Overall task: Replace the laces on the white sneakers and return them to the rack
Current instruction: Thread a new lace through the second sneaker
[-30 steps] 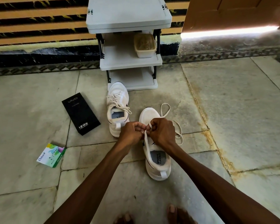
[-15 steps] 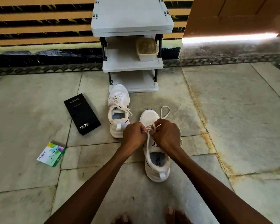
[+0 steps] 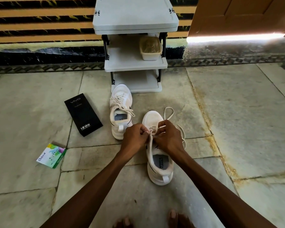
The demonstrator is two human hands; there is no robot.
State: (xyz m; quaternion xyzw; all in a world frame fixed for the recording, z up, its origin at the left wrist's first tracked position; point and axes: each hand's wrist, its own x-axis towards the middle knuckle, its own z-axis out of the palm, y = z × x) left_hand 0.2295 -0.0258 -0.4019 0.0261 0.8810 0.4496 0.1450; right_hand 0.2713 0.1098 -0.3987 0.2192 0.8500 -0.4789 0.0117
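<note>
Two white sneakers stand on the stone floor before a grey shoe rack [image 3: 135, 63]. The far sneaker [image 3: 121, 112] is laced, its lace ends loose over the opening. The near sneaker [image 3: 160, 162] points away from me, with a cream lace [image 3: 169, 112] looping past its toe and trailing down its right side. My left hand [image 3: 135, 137] and my right hand [image 3: 169, 137] meet over the near sneaker's tongue, each pinching a strand of that lace. The eyelets are hidden under my fingers.
A black phone box [image 3: 83, 116] lies left of the far sneaker. Further left lies a green and white Odonil packet [image 3: 51, 155]. A plastic tub [image 3: 150, 48] sits on the rack's middle shelf. My toes [image 3: 173, 218] show at the bottom edge. A wooden door [image 3: 240, 14] stands at the back right.
My hands have stayed on the near sneaker's lace and shifted slightly. The strand running towards the heel now hangs straighter. The camera has tilted a little, so the rack sits lower in view.
</note>
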